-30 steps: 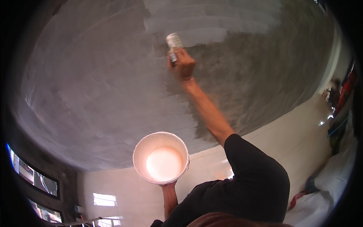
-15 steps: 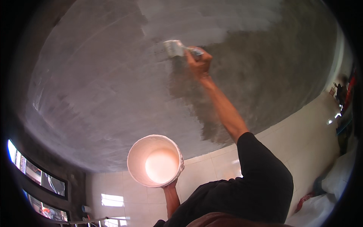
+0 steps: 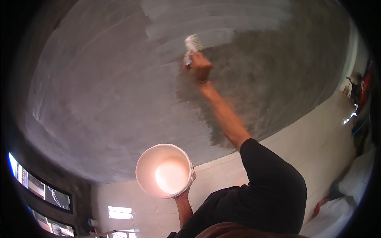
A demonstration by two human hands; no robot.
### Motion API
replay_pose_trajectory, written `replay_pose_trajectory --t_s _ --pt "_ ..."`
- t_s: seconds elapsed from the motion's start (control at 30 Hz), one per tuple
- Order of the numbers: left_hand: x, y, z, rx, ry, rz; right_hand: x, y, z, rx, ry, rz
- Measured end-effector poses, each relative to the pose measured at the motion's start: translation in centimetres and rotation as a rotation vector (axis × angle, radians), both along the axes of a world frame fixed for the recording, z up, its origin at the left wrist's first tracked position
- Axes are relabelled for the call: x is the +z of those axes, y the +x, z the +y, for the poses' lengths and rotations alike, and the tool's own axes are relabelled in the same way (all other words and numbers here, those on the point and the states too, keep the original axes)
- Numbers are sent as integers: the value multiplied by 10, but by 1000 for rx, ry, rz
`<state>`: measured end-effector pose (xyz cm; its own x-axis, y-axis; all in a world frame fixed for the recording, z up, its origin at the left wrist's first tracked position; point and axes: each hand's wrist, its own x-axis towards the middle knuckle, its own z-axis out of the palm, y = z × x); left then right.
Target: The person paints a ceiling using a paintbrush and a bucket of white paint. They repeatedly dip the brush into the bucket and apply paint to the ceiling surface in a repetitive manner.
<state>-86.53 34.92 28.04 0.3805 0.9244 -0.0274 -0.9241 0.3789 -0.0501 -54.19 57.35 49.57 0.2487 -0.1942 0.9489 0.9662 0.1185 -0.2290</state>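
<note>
With my arm stretched out, my right hand (image 3: 199,68) is closed round the handle of a wide paintbrush (image 3: 193,42). Its pale, coated bristles point up against the grey wall (image 3: 107,91), at the border between a lighter coated area and a darker, brownish-grey bare area. Low in front of me, my left hand (image 3: 183,194) supports a white bucket (image 3: 144,174) from below and the side; most of its fingers are hidden behind the bucket. Whitish liquid (image 3: 171,176) lies in the bottom of the bucket, and dried drips crust its outer side.
Pale floor tiles (image 3: 222,174) run along the wall's foot. Windows (image 3: 43,188) stand at the lower left, near a thin rail (image 3: 115,231). White sacks or sheeting (image 3: 333,214) lie at the lower right. Another person (image 3: 356,85) is at the far right.
The brush has swung from pointing left to pointing up and moved slightly right and upward. My right hand has shifted a little left. The bucket has moved slightly right and down in view.
</note>
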Motion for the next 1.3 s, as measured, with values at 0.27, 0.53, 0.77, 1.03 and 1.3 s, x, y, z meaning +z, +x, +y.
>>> replay_pose_trajectory --t_s 0.27,0.53,0.77,1.03,1.3 --pt "12 -16 -1 -19 159 117 25 -108 15 535 41 -31" --pt "6 -6 8 55 34 12 21 90 -39 562 27 292" --pt "2 8 -4 -20 62 11 2 237 -112 26 140 430" --pt "17 11 -6 -41 83 -6 12 185 -77 -218 73 130" --pt "10 3 -6 -69 160 110 22 32 -60 426 -23 41"
